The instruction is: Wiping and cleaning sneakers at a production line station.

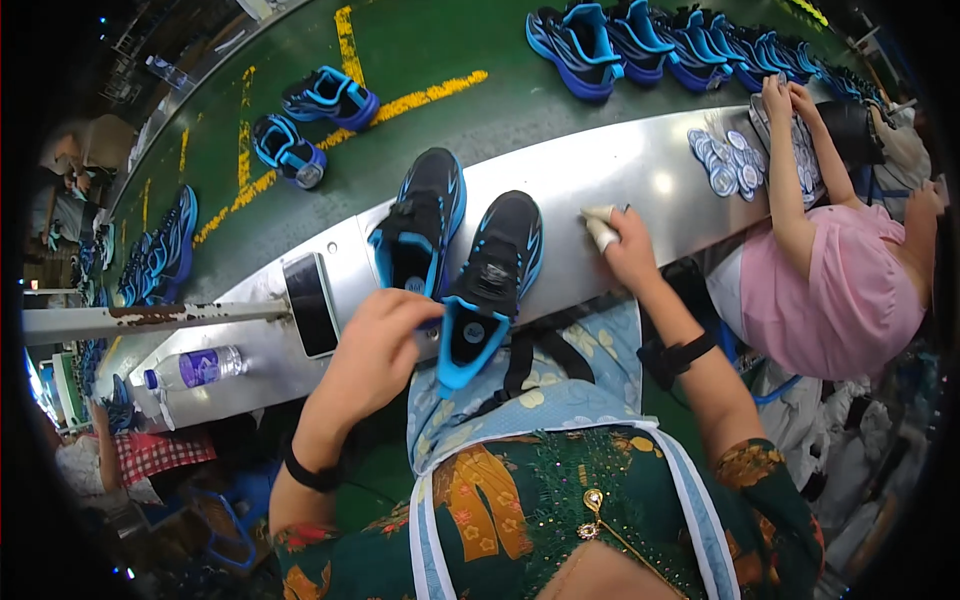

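Two black and blue sneakers lie side by side with their toes pointing away from me. The right sneaker [505,240] is nearer, its bright blue heel reaching past the metal edge over my apron. My left hand [375,340] has its thumb and fingers drawn together at the left side of that sneaker's collar. Just beyond that hand, the left sneaker [433,195] rests on the metal ledge, a round label on its insole. Off to the right, my right hand [628,248] hovers over bare metal with white covers on some fingertips, touching neither sneaker.
A phone [312,305] and a water bottle [195,368] lie left on the metal ledge [590,165]. A metal bar [150,320] crosses there. Sneakers [330,97] sit on the green belt [430,45]. Round labels [730,160] lie near a pink-shirted co-worker [830,290].
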Demonstrator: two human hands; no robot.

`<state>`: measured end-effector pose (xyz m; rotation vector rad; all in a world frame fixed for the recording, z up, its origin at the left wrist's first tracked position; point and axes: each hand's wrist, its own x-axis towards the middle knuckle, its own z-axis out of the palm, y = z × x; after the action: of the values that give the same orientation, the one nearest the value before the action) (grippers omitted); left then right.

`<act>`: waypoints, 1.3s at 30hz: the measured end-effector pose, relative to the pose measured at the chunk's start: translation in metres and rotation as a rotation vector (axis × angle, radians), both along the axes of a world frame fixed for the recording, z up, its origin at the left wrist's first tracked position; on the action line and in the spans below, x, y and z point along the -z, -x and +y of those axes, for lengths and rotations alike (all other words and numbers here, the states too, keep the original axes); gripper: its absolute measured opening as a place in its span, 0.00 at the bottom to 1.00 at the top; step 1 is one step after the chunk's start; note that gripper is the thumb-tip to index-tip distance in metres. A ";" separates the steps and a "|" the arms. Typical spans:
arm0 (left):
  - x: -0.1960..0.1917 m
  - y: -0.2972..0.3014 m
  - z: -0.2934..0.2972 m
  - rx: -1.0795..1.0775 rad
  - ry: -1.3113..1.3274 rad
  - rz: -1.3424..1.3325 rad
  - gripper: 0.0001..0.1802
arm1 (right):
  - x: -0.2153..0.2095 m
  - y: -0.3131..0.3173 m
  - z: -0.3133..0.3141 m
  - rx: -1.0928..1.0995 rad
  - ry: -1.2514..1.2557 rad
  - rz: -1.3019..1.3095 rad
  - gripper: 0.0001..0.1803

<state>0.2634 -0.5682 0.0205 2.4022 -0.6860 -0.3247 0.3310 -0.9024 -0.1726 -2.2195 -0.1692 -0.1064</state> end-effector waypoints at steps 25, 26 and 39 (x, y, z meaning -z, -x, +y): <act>0.059 0.014 -0.022 -0.431 0.489 0.939 0.13 | -0.135 0.003 0.087 -0.876 -0.127 0.463 0.30; 0.064 0.019 -0.030 -0.477 0.565 0.893 0.13 | -0.121 0.009 0.084 -0.810 -0.169 0.352 0.27; 0.068 -0.022 0.010 -0.835 0.282 -0.132 0.12 | -0.163 -0.089 0.103 -0.662 0.198 0.046 0.37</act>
<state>0.2850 -0.5583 -0.0473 2.2172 0.2404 0.2645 0.4195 -0.7997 -0.0096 -2.2411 -0.9051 0.3368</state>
